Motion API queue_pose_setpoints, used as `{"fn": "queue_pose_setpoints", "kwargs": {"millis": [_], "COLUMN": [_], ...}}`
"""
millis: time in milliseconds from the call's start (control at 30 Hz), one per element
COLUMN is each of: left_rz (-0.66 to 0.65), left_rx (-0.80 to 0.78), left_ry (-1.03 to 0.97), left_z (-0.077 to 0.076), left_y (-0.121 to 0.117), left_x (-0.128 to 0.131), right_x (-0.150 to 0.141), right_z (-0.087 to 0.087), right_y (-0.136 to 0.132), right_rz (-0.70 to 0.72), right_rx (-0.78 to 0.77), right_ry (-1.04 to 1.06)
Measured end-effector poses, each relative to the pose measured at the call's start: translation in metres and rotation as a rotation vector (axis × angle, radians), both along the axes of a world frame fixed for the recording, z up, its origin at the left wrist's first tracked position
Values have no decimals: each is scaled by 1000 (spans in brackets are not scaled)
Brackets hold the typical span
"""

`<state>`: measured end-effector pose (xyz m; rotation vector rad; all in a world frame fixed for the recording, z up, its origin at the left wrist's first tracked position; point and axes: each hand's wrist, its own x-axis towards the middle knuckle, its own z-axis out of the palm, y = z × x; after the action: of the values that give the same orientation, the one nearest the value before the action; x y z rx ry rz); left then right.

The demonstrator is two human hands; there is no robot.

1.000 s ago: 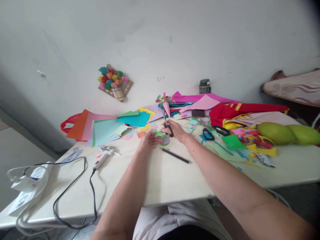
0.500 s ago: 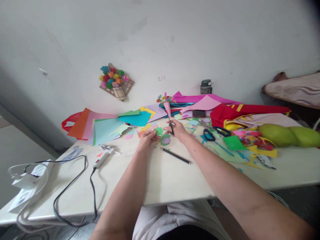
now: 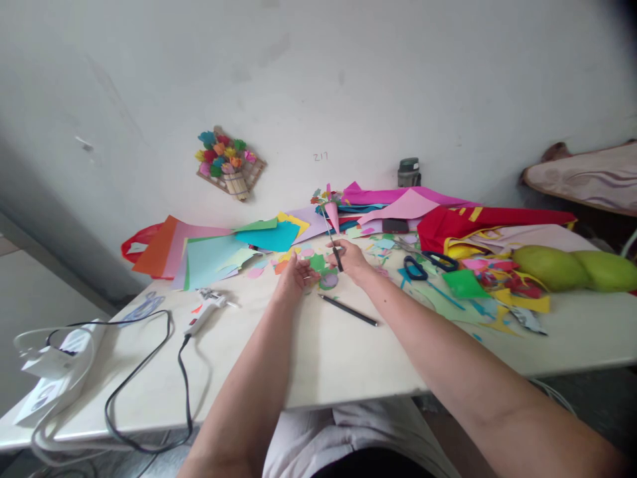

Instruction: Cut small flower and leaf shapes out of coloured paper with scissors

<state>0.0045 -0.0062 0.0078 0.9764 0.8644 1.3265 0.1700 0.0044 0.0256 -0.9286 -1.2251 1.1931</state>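
My right hand (image 3: 350, 259) is closed around a pair of scissors (image 3: 337, 257) with dark handles, its blades pointing away from me and slightly left. Beside a small green paper cutout (image 3: 317, 262), my left hand (image 3: 297, 275) has its thumb and fingers apart, with nothing visible between them. A round green and lilac paper piece (image 3: 329, 281) lies between the hands. Nearer to me, a black pencil (image 3: 348, 310) rests on the table. Behind the scissors stands a pink paper cone (image 3: 332, 216) with small colourful paper flowers (image 3: 326, 198) at its top.
Coloured paper sheets (image 3: 213, 255) spread at the back left. A glue gun (image 3: 206, 317) and a power strip (image 3: 62, 368) with cables lie left. Rightward are blue-handled scissors (image 3: 415, 268), paper scraps, red cloth (image 3: 438, 232) and green fruits (image 3: 542, 269). A bottle (image 3: 409, 172) stands behind.
My left hand has opened from its pinch at the green cutout and drawn slightly towards me. The scissors in my right hand have tilted leftward.
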Motion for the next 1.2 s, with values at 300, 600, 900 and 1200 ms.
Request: {"fn": "queue_pose_setpoints", "kwargs": {"millis": [300, 600, 900, 1200], "left_rz": [1, 40, 3, -13], "left_rx": [61, 84, 58, 56], "left_ry": [166, 38, -2, 99], "left_z": [-3, -5, -7, -4], "left_y": [-3, 2, 1, -1], "left_x": [0, -5, 1, -1], "right_x": [-4, 2, -9, -5], "right_z": [-3, 0, 3, 0], "right_y": [1, 1, -11, 0], "right_rz": [84, -22, 70, 29], "right_rx": [11, -58, -77, -28], "right_ry": [-19, 41, 4, 1]}}
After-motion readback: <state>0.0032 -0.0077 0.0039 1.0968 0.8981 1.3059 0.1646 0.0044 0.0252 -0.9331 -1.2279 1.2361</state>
